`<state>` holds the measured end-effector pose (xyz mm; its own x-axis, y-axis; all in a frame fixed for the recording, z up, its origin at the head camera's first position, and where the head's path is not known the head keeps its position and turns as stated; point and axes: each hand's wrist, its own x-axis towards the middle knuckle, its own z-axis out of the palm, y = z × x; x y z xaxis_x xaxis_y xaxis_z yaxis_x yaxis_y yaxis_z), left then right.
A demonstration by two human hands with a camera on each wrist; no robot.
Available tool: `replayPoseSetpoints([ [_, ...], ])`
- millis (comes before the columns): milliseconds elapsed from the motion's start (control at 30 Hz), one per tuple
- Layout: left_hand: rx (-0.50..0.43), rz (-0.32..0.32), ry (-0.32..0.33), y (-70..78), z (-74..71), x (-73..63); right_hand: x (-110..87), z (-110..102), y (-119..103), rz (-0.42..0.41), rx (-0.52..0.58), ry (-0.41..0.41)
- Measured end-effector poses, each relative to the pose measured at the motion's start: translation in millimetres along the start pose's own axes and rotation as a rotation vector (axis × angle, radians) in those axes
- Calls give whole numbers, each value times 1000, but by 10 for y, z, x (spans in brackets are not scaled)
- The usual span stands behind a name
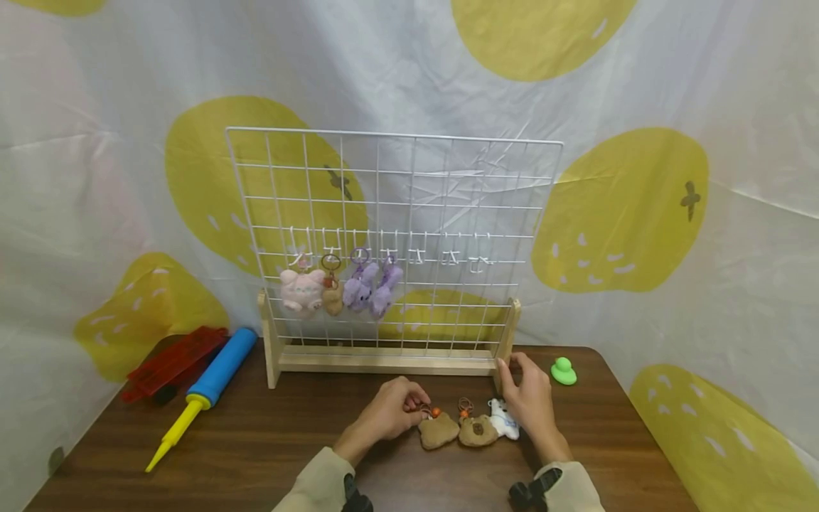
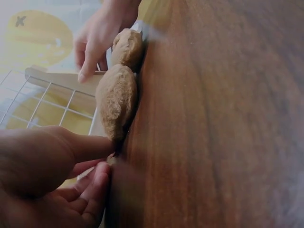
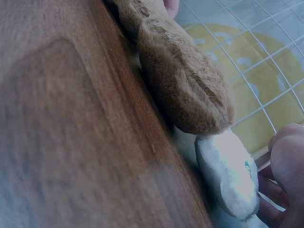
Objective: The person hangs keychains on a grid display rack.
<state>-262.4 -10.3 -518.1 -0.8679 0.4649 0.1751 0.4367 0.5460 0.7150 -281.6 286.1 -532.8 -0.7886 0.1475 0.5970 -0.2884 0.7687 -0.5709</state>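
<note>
My left hand point(image 1: 392, 410) is at the ring end of a brown plush keychain point(image 1: 439, 431) lying on the table. In the left wrist view its thumb and forefinger pinch near that end; the ring itself is mostly hidden. Beside it lies a second brown plush keychain point(image 1: 478, 431) with an orange bead and a coiled ring. A white plush keychain point(image 1: 504, 419) touches that one on the right. My right hand point(image 1: 532, 397) hovers beside the white plush, thumb and fingers apart, fingertips close to the rack's right wooden foot point(image 1: 507, 338). Whether they touch the foot I cannot tell.
A white wire grid rack point(image 1: 409, 135) stands behind the hands. From its hooks hang a pink plush point(image 1: 302, 291), a small brown plush point(image 1: 333, 299) and two purple plushes point(image 1: 360, 288). A blue-yellow pump point(image 1: 220, 370) and red object point(image 1: 175, 361) lie left, a green toy point(image 1: 564, 372) right.
</note>
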Motion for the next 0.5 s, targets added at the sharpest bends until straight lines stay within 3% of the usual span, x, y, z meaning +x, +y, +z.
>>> replayPoseSetpoints([
  [100,-18,-13,2,7,-15,-8,-2,0,0,-3,1,1],
  [333,-158,-52,34,-38,-20,-20,-3,-8,-3,-2,2,1],
  [500,-187,-68,61,-85,-38,-24,-3,-15,-5,-1,4,6],
])
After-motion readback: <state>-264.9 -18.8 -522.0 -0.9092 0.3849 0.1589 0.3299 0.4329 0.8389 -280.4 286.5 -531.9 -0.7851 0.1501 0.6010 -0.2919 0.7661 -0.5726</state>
